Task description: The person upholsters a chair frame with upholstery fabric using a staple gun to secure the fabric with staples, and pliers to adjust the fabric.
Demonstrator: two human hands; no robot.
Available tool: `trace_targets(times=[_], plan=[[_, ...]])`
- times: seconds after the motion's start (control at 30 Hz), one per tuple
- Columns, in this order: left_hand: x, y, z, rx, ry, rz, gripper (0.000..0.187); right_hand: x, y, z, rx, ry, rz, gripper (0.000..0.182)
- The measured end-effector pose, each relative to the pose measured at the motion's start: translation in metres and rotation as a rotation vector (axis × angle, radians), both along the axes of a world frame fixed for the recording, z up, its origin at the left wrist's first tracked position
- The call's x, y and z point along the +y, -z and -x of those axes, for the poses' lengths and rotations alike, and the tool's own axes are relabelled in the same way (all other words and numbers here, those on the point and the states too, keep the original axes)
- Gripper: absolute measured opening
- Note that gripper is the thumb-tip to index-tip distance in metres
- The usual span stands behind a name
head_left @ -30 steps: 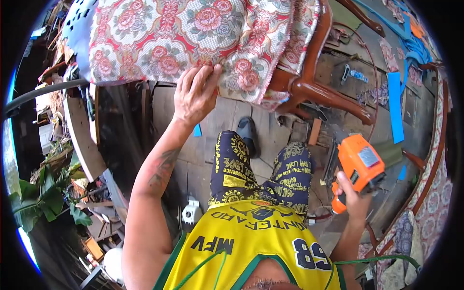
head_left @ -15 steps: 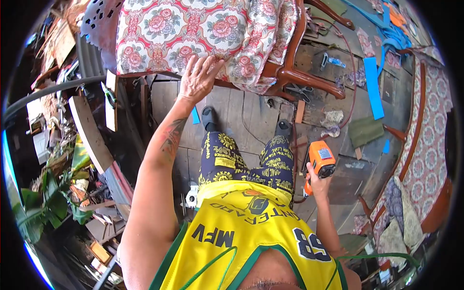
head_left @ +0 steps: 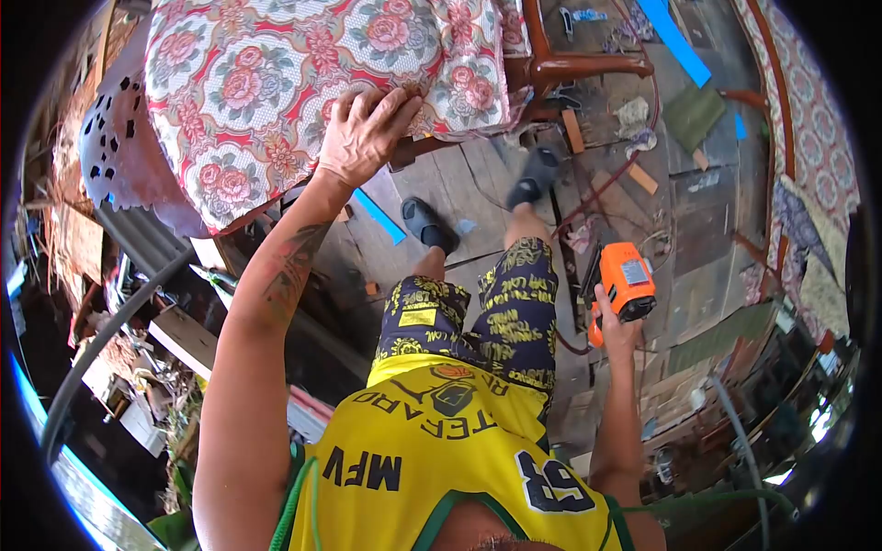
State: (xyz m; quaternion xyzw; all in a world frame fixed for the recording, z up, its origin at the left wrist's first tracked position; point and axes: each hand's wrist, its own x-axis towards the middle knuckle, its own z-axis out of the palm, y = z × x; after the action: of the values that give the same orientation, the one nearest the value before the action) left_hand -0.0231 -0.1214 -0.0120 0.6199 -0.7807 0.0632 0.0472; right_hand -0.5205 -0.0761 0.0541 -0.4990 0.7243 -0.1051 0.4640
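Note:
A chair seat covered in floral fabric (head_left: 248, 83) fills the top of the view, with red and grey roses on white. My left hand (head_left: 366, 133) lies on its near edge, palm down, fingers slightly spread and holding nothing. Low on the right, my right hand (head_left: 617, 323) is wrapped round the handle of an orange and black power tool (head_left: 630, 283). The tool is apart from the chair. A reddish-brown carved wooden leg (head_left: 593, 66) extends to the right of the seat.
Plank flooring (head_left: 459, 184) lies under my feet. A dark red hose (head_left: 606, 197) crosses it near my foot. Blue strips (head_left: 678, 41), a green cloth (head_left: 694, 118) and wood scraps lie around. Another floral chair (head_left: 818, 119) stands right; piled debris and a black pipe (head_left: 110, 331) are left.
The view has turned and shifted; the floral seat appears larger and further left. My feet have moved on the floor. My left hand stays on the fabric edge, and my right still holds the tool.

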Motion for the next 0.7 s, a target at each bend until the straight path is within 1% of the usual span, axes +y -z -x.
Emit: trace_targets(times=[0.03, 0.07, 0.1, 0.13, 0.17, 0.2, 0.23, 0.27, 0.3, 0.33, 0.37, 0.4, 0.43, 0.5, 0.53, 0.57, 0.63, 0.7], plan=[[0.002, 0.0, 0.002, -0.03, 0.006, 0.0, 0.06, 0.009, 0.012, 0.002, -0.002, 0.017, -0.011, 0.019], [0.001, 0.0, 0.004, -0.066, 0.02, 0.055, 0.055, 0.017, 0.029, 0.006, 0.069, -0.191, 0.161, 0.017], [-0.001, -0.004, 0.003, -0.071, 0.03, 0.046, 0.055, 0.019, 0.034, 0.001, 0.139, -0.402, 0.331, 0.016], [-0.006, -0.007, 0.004, -0.02, 0.004, -0.015, 0.048, 0.019, 0.036, 0.0, 0.341, -0.772, 0.679, 0.018], [-0.014, -0.01, 0.004, 0.029, -0.026, -0.072, 0.041, 0.018, 0.042, -0.003, 0.337, -0.764, 0.678, 0.018], [-0.025, -0.014, -0.002, 0.174, -0.002, -0.003, 0.028, 0.016, 0.049, -0.008, 0.356, -0.873, 0.727, 0.017], [-0.036, -0.027, -0.005, 0.366, -0.1, -0.194, 0.025, 0.019, 0.054, -0.014, 0.369, -0.984, 0.764, 0.016], [-0.045, -0.041, -0.003, 0.369, -0.221, -0.279, 0.026, 0.019, 0.06, -0.031, 0.181, -0.718, 0.63, 0.012], [-0.056, -0.053, -0.003, 0.363, -0.346, -0.346, 0.026, 0.017, 0.069, -0.043, 0.165, -0.712, 0.633, 0.012], [-0.065, -0.063, -0.003, 0.426, -0.387, -0.421, 0.024, 0.019, 0.077, -0.053, 0.086, -0.668, 0.573, 0.012], [-0.075, -0.057, -0.013, 0.557, -0.435, -0.551, 0.025, 0.025, 0.081, -0.055, 0.011, -0.62, 0.496, 0.012], [-0.081, -0.053, -0.021, 0.63, -0.44, -0.657, 0.026, 0.024, 0.089, -0.056, 0.135, -0.876, 0.66, 0.01], [-0.086, -0.052, -0.027, 0.704, -0.451, -0.749, 0.027, 0.028, 0.096, -0.055, 0.121, -0.87, 0.658, 0.01], [-0.085, -0.05, -0.031, 0.717, -0.435, -0.752, 0.026, 0.041, 0.111, -0.057, 0.012, -0.802, 0.573, 0.025], [-0.085, -0.049, -0.031, 0.742, -0.41, -0.751, 0.026, 0.046, 0.117, -0.054, 0.122, -0.918, 0.626, 0.04], [-0.082, -0.047, -0.031, 0.726, -0.413, -0.754, 0.026, 0.051, 0.122, -0.051, 0.108, -0.91, 0.627, 0.04], [-0.076, -0.044, -0.03, 0.731, -0.41, -0.679, 0.025, 0.047, 0.118, -0.055, -0.005, -0.831, 0.524, 0.039], [-0.073, -0.043, -0.028, 0.724, -0.417, -0.656, 0.025, 0.05, 0.122, -0.053, 0.001, -0.816, 0.519, 0.038]])
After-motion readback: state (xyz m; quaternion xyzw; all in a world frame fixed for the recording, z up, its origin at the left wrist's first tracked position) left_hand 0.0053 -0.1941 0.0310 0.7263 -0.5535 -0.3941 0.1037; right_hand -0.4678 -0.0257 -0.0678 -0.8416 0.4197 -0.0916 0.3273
